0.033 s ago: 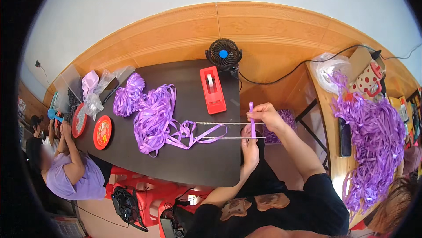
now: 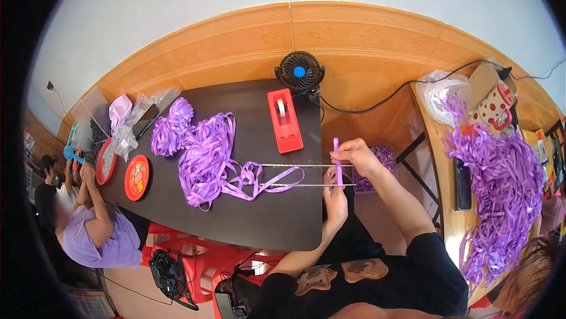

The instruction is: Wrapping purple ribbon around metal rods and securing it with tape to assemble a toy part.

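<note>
Two thin metal rods (image 2: pixel 295 185) stick out past the right edge of the dark table. A short length of purple ribbon (image 2: pixel 338 168) lies across them. My right hand (image 2: pixel 357 157) is closed in a pinch on the ribbon near its far end. On the near side, my left hand (image 2: pixel 335 202) is closed around the ribbon's other end, by the near rod; some of its fingers are hidden. A loose loop of purple ribbon (image 2: pixel 289 178) crosses the rods on the table, running from a big tangled ribbon heap (image 2: pixel 203 163).
A red tape dispenser (image 2: pixel 285 121) and black fan (image 2: pixel 300 72) stand beyond the rods. Red dishes (image 2: pixel 137 177) sit left, near another person (image 2: pixel 103 230). A wooden side table (image 2: pixel 466 220) at right bears a purple ribbon pile (image 2: pixel 498 195), a phone (image 2: pixel 463 184) and a dotted mug (image 2: pixel 492 108).
</note>
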Action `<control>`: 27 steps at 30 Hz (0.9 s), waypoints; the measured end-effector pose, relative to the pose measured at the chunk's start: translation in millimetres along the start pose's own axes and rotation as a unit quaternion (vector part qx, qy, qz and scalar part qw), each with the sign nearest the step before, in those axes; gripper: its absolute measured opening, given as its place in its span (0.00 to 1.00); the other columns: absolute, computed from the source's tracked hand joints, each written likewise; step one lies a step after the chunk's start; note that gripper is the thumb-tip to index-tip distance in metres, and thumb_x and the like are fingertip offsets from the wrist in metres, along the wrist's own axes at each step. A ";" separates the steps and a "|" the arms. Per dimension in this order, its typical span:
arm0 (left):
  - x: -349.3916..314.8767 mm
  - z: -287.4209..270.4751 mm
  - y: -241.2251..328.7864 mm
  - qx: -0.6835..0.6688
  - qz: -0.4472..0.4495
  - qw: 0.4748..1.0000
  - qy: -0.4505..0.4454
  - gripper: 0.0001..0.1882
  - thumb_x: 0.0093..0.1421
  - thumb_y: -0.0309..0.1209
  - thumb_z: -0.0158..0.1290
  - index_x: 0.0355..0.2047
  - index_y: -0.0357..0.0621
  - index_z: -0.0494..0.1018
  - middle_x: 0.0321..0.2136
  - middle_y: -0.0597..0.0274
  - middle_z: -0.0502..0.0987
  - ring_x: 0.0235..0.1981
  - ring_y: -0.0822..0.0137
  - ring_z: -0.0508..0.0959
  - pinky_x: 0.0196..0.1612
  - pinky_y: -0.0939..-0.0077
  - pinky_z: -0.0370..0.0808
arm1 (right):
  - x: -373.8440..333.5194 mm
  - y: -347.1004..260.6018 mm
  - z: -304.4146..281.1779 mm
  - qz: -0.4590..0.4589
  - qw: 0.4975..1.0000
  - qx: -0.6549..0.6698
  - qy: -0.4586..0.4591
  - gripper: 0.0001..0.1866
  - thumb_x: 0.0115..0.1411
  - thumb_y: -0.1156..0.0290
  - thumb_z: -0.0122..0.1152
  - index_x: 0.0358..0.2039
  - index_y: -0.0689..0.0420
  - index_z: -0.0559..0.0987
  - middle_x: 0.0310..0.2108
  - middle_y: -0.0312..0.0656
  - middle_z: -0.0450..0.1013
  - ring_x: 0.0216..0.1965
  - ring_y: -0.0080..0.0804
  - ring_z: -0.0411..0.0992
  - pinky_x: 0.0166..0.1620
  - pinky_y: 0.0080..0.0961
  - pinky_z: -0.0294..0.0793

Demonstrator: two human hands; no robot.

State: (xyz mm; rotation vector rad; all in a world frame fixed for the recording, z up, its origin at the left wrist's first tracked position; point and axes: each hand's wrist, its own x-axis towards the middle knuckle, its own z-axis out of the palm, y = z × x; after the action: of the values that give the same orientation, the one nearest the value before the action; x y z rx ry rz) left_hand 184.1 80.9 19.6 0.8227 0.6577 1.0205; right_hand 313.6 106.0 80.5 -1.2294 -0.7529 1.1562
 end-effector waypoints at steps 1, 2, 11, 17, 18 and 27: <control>3.2 0.1 -3.8 0.000 -0.002 1.000 0.001 0.19 0.63 0.34 0.48 0.53 0.44 0.64 0.46 0.65 0.69 0.42 0.73 0.70 0.40 0.80 0.67 | 1.4 2.7 -1.1 0.030 0.999 0.014 -0.001 0.04 0.50 0.76 0.64 0.21 0.63 0.80 0.21 0.39 0.75 0.23 0.23 0.72 0.31 0.18 0.70; 8.1 -0.4 -8.8 0.026 0.039 0.999 0.010 0.20 0.63 0.34 0.48 0.54 0.44 0.62 0.47 0.65 0.69 0.44 0.72 0.70 0.42 0.79 0.67 | 2.1 5.0 -2.0 0.059 0.998 0.028 -0.002 0.05 0.50 0.76 0.65 0.21 0.63 0.80 0.21 0.40 0.75 0.24 0.24 0.72 0.31 0.18 0.71; 17.2 4.8 -9.5 0.063 0.138 0.988 0.006 0.11 0.63 0.31 0.47 0.43 0.40 0.72 0.46 0.62 0.70 0.53 0.66 0.66 0.56 0.71 0.61 | -16.3 57.0 -4.6 0.167 0.981 0.098 -0.006 0.05 0.54 0.77 0.58 0.30 0.64 0.80 0.27 0.44 0.76 0.29 0.32 0.75 0.37 0.28 0.76; -7.0 -5.0 -6.3 -0.020 0.047 0.999 -0.002 0.08 0.62 0.29 0.48 0.36 0.41 0.75 0.34 0.66 0.75 0.37 0.74 0.72 0.45 0.78 0.66 | -60.5 83.7 -8.3 0.051 0.996 0.003 0.077 0.09 0.54 0.79 0.55 0.36 0.63 0.78 0.33 0.39 0.75 0.36 0.26 0.72 0.40 0.23 0.72; -14.5 -9.3 -5.2 -0.004 0.048 0.999 -0.005 0.09 0.63 0.31 0.47 0.36 0.41 0.75 0.33 0.67 0.75 0.36 0.76 0.72 0.41 0.81 0.66 | -68.8 79.2 -3.1 -0.016 0.995 -0.003 0.102 0.09 0.53 0.79 0.55 0.36 0.64 0.78 0.32 0.39 0.75 0.34 0.25 0.72 0.38 0.21 0.71; -36.8 -27.3 0.2 0.010 -0.019 0.999 -0.039 0.08 0.63 0.29 0.46 0.34 0.41 0.75 0.31 0.67 0.75 0.33 0.75 0.73 0.36 0.80 0.68 | -88.1 63.3 41.5 -0.081 0.989 0.086 0.090 0.03 0.56 0.77 0.57 0.31 0.62 0.77 0.24 0.35 0.72 0.25 0.19 0.70 0.27 0.15 0.70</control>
State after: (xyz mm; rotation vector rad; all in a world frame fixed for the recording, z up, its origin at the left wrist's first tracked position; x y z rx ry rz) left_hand 148.1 54.7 8.6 0.8605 0.6167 0.9444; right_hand 233.6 31.7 41.0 -1.0918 -0.5929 0.9427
